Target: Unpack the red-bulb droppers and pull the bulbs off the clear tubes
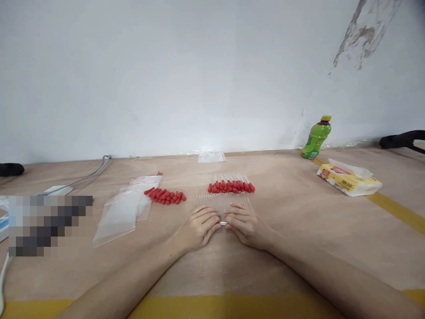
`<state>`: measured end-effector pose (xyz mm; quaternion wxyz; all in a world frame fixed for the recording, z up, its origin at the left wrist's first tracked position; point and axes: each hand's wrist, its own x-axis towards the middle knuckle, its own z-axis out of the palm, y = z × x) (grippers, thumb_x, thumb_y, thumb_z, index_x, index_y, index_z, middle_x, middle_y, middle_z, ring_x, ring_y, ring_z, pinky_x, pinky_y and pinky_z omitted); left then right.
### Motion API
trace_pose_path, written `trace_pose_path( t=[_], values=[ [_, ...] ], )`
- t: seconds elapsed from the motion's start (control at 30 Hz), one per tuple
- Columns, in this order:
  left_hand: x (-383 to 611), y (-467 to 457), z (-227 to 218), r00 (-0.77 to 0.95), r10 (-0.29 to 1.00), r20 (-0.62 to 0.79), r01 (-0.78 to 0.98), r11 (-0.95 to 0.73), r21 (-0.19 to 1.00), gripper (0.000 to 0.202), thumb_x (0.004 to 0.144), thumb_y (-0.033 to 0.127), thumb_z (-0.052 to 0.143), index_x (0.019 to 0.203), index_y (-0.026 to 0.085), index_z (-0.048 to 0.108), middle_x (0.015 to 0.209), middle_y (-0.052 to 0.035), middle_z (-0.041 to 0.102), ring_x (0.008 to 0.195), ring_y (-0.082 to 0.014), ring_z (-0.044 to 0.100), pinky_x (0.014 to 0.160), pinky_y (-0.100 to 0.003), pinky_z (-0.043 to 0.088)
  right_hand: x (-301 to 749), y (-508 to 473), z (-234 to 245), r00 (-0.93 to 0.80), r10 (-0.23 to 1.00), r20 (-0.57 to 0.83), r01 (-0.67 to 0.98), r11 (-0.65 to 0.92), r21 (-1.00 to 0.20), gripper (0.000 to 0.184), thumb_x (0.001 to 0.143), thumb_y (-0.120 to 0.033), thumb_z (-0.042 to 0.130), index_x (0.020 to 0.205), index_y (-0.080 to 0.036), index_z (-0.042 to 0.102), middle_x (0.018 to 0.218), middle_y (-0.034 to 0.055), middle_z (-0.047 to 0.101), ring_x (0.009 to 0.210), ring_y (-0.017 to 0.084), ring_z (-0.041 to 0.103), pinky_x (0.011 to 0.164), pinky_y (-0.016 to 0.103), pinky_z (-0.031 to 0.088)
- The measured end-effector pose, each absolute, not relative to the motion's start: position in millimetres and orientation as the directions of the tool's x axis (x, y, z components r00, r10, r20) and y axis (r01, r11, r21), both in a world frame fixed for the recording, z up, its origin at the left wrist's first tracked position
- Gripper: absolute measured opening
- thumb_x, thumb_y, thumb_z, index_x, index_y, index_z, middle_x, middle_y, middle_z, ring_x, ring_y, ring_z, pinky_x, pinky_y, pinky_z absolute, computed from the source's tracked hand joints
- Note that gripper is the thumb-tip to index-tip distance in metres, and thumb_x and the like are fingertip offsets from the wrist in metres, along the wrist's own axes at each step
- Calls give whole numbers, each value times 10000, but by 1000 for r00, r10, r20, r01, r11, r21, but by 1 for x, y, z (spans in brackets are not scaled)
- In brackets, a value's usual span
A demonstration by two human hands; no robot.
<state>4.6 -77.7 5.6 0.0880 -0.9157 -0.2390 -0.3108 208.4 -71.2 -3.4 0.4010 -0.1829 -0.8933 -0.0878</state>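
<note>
Pinching one clear tube [223, 223] level just below the centre of the frame, we have our two hands meeting over it. The fingers of our left hand [202, 225] are closed on its left part, where a speck of red shows; we cannot tell whether they grip a red piece too. The fingers of our right hand [247, 225] are closed on the other side, with only a short span bare between, probably to steady it from both ends.

Just beyond our fingers lies one row of clear tubes [221, 201], side by side, perhaps for easy picking; our hands hide part, so we cannot count them. Above it sits one row of red-capped tubes [231, 186], caps toward us, too crowded to count. Left of centre, roughly twenty red pieces [168, 196] overlap in one pile, likely within reach of our left hand.

Farther left, several plastic bags [119, 212] overlap on the counter [219, 274]; one more small bag [211, 157] lies near the wall. At right are one green bottle [316, 139] and one tissue pack [348, 179].
</note>
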Motion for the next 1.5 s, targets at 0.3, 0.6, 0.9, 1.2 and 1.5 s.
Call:
trace_pose_path(
  t=[0.3, 0.6, 0.9, 1.2, 1.5],
  values=[
    [3, -79, 6, 721, 347, 600, 458, -888, -37, 129, 823, 151, 504, 942, 131, 550, 905, -63, 654, 911, -175, 572, 857, -336, 446, 221, -75, -2, -675, 137, 725, 386, 903, 190, 141, 831, -108, 483, 928, -124, 584, 850, 50, 664, 973, 156, 571, 991, 377, 384],
    [-52, -61, 35, 288, 552, 782, 815, -571, 103, 176, 850, 245, 460, 905, 188, 617, 832, -43, 603, 758, -150, 556, 685, -279, 456, 268, -51, 8, -239, 637, 733, 762, 591, -265, 207, 830, -245, 467, 839, -167, 659, 638, 38, 606, 633, 140, 552, 625, 261, 432],
    [-149, -15, 56, -210, 826, 523, 861, -97, 499, 375, 752, 356, 468, 1064, 155, 528, 799, -30, 582, 629, -137, 534, 590, -250, 442, 271, -41, -7, -100, 899, 427, 844, 304, -443, 262, 720, -187, 409, 932, -145, 559, 560, -4, 556, 502, 141, 508, 515, 245, 365],
    [-164, -5, 36, -234, 877, 421, 918, 57, 392, 295, 711, 436, 486, 841, 181, 557, 812, -21, 640, 592, -144, 531, 581, -251, 384, 261, -46, -12, -177, 862, 475, 822, 395, -410, 212, 734, -199, 398, 860, -159, 564, 652, 24, 600, 545, 145, 532, 550, 257, 394],
    [-154, -15, 47, -292, 748, 596, 923, 58, 380, 310, 779, 420, 417, 861, 177, 590, 820, -38, 635, 697, -181, 547, 638, -266, 401, 257, -50, -9, -158, 845, 510, 851, 379, -364, 191, 774, -225, 423, 869, -174, 580, 764, 48, 651, 688, 179, 588, 628, 286, 409]
  ],
)
